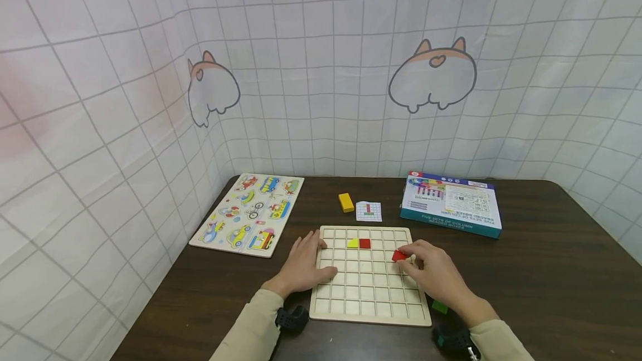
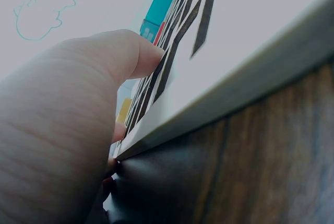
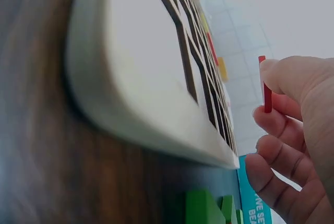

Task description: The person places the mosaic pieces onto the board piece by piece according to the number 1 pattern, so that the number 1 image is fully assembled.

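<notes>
**Cream sleeves (image 1: 251, 325) at the near edge, with a red tile (image 1: 398, 255) in the right hand (image 1: 438, 272) over a wooden board (image 1: 382, 280)**

Dark straps (image 1: 292, 319) sit at both wrists, close to the cuffs. Between the hands lies the wooden board. The left hand (image 1: 303, 263) rests at its left side, fingers extended, thumb reaching onto the grid, gripping nothing. On the right, the right hand pinches the red tile between thumb and forefinger, its other fingers loosely bent. The tile is over the right part of the board, well apart from the left hand; the right wrist view shows it raised off the surface.

It is flat, thin and plain bright red, seen nearly edge-on from the right wrist. Fingertips hide part of its outline. Another red piece (image 1: 364, 243), square, lies toward the far side of the board, with a yellow piece (image 1: 353, 243) just beside it on the left. The board is pale, divided into square cells.

Green blocks (image 3: 201, 208) lie right of the board, near the right wrist. Past its far edge are a small printed card (image 1: 368, 211) and, to the card's left, a yellow block (image 1: 346, 202). Far left is a picture puzzle (image 1: 249, 214); far right, a flat box (image 1: 451, 204) with teal sides. All rest on a dark table (image 1: 546, 277).
</notes>
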`<state>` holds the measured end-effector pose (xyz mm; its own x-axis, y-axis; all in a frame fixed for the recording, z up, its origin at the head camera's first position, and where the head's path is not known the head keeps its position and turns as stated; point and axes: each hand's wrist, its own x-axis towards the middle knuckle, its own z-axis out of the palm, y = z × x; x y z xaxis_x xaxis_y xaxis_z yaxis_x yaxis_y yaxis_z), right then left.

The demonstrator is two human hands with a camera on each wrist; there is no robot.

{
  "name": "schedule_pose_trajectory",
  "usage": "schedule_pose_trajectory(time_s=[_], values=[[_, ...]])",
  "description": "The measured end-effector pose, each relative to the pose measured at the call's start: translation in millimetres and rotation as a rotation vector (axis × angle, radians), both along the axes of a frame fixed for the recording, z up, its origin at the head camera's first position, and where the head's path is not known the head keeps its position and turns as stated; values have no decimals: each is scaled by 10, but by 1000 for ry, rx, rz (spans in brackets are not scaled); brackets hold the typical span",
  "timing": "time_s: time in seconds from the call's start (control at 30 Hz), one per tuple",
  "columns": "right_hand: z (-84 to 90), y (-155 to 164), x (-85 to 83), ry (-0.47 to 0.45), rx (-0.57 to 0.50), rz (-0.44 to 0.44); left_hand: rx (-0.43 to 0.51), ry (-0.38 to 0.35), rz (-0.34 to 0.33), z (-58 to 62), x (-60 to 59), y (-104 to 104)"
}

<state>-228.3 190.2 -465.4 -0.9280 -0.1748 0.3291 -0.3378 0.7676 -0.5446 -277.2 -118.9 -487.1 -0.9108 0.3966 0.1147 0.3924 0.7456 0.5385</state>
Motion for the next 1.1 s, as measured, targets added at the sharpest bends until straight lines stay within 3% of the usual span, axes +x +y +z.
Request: schedule_pose_trajectory(time_s=[0.43, 1.1], values=[[-15, -129, -10, -49, -32, 76, -4, -3, 3, 10, 10, 0], [41, -367, -151, -30, 10, 118, -7, -8, 5, 4, 3, -6]])
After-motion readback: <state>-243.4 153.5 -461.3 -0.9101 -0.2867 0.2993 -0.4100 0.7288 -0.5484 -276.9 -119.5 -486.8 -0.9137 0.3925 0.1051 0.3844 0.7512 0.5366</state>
